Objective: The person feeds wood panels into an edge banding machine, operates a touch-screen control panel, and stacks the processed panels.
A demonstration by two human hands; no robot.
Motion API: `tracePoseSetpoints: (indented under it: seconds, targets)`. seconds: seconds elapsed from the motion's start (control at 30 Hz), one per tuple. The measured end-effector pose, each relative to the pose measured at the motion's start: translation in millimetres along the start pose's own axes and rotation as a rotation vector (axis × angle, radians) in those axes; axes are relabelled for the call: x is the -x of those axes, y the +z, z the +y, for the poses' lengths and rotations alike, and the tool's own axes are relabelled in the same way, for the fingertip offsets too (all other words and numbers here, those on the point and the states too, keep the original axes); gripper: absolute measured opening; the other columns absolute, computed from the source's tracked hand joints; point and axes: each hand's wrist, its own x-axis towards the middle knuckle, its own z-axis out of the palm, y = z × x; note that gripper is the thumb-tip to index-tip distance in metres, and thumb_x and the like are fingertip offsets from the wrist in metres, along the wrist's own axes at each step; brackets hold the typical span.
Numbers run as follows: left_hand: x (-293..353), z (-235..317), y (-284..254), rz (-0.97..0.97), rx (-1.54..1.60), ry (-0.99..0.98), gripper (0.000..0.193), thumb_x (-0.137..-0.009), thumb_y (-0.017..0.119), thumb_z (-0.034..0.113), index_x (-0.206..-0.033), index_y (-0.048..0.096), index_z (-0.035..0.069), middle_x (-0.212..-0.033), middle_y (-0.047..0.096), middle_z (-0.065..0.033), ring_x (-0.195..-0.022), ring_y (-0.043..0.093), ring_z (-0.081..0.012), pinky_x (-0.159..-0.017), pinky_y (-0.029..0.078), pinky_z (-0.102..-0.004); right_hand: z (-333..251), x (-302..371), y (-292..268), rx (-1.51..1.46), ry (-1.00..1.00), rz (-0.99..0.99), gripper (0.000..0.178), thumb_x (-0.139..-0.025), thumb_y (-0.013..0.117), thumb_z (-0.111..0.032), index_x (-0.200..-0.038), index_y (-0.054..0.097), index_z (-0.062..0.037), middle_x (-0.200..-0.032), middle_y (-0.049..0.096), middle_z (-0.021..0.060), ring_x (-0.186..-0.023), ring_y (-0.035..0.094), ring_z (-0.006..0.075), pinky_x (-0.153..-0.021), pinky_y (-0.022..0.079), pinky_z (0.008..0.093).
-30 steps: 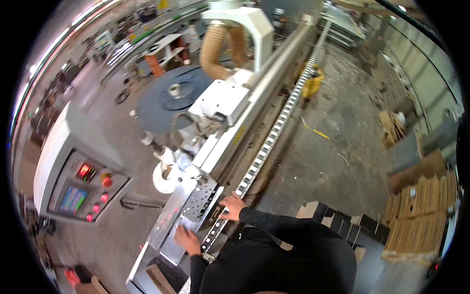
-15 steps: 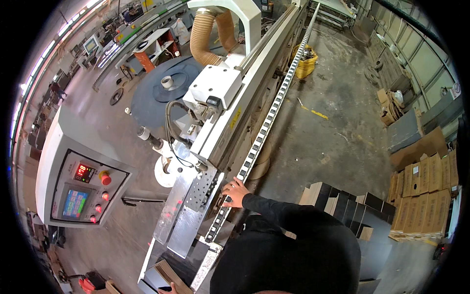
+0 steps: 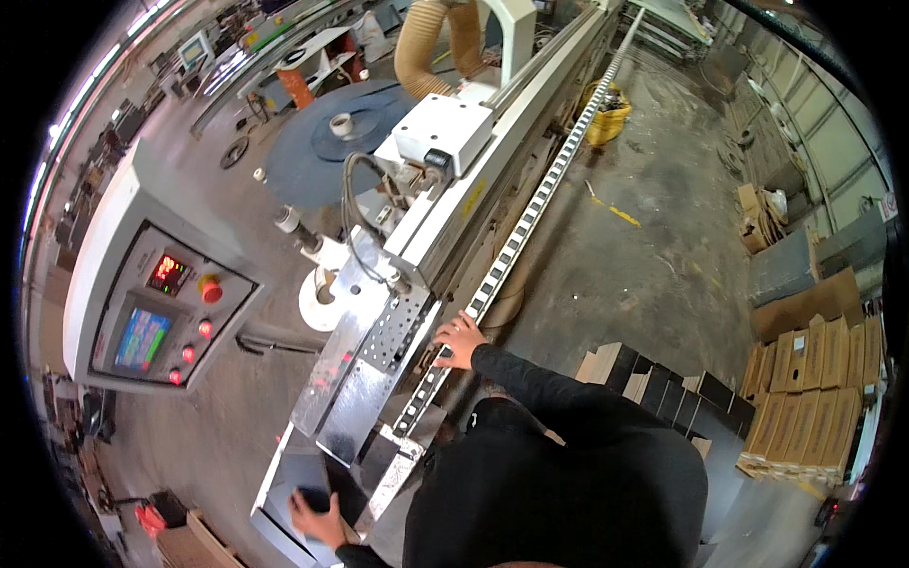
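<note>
My left hand [image 3: 318, 519] is at the near end of the machine, thumb and fingers spread around a dark, flat panel [image 3: 305, 468] on the infeed bed. Part of the panel is hidden under the hand. My right hand [image 3: 460, 341] rests over a long, narrow rail [image 3: 516, 237] set with a row of dark and white pads; its fingers are stretched apart across it. Between the two hands lie a bare metal plate [image 3: 352, 412] and a perforated plate [image 3: 393, 331] on the machine.
A control console [image 3: 156, 293] with a lit screen and red buttons stands at left. A white motor housing [image 3: 442, 134] and hoses rise ahead. Stacked dark panels [image 3: 663, 398] and cardboard boxes [image 3: 805, 388] are at right; a yellow sack [image 3: 608, 123] sits beyond the rail.
My left hand has come further into view, onto the dark panel, whose brown edges faced up before and whose dark face shows now. My right hand stays on the rail. The whole view has shifted slightly.
</note>
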Motion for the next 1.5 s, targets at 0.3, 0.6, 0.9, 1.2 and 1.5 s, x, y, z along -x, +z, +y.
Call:
tracePoseSetpoints:
  seconds: [0.3,0.6,0.9,1.2,1.5]
  targets:
    - [-70,157,109,-0.21,0.362,0.318,0.09,-0.071,0.087,0.059,-0.147,0.064,0.016,-0.152,0.053,-0.0235,-0.141,0.047,-0.0408,-0.121,0.024,-0.0572,-41,-14,-39,0.253,0.114,-0.334,0.083,-0.098,0.05,-0.078,-0.155,0.054,-0.0184,-0.162,0.049,0.0137,-0.155,0.035,0.0373,-0.129,0.011,0.0655]
    - [-97,244,144,-0.063,0.315,0.276,0.081,-0.078,0.086,0.055,-0.146,0.063,0.017,-0.161,0.046,-0.018,-0.152,0.037,-0.036,-0.123,0.023,-0.0544,-75,-14,-1,-1.232,0.302,-0.349,0.073,-0.106,0.068,-0.04,-0.16,0.039,-0.001,-0.154,0.055,0.0204,-0.14,0.056,0.0313,-0.118,0.042,0.0415]
    - [-74,185,130,-0.083,0.226,0.227,0.077,-0.087,0.08,0.053,-0.15,0.06,0.014,-0.165,0.043,-0.0163,-0.152,0.037,-0.0397,-0.123,0.025,-0.0558,-109,-27,14,-2.066,0.561,-0.132,0.063,-0.103,0.07,-0.04,-0.151,0.044,-0.0095,-0.157,0.047,0.0148,-0.147,0.045,0.0378,-0.124,0.037,0.0502]
    - [-60,144,123,-0.196,0.145,0.253,0.068,-0.099,0.068,0.048,-0.157,0.052,0.016,-0.169,0.038,-0.0157,-0.153,0.036,-0.041,-0.124,0.027,-0.0561,-112,-24,33,-2.144,0.755,0.15,0.069,-0.1,0.072,-0.039,-0.152,0.04,-0.0076,-0.156,0.043,0.0154,-0.148,0.044,0.0385,-0.124,0.036,0.0498]
    - [-61,176,135,-0.193,0.057,0.282,0.067,-0.105,0.06,0.044,-0.161,0.045,0.011,-0.171,0.033,-0.0213,-0.154,0.034,-0.0447,-0.124,0.026,-0.0581,-99,-34,-4,-2.277,0.755,0.11,0.104,-0.103,0.052,-0.061,-0.169,0.006,0.0051,-0.176,0.014,0.0212,-0.161,0.021,0.0369,-0.132,0.02,0.0463]
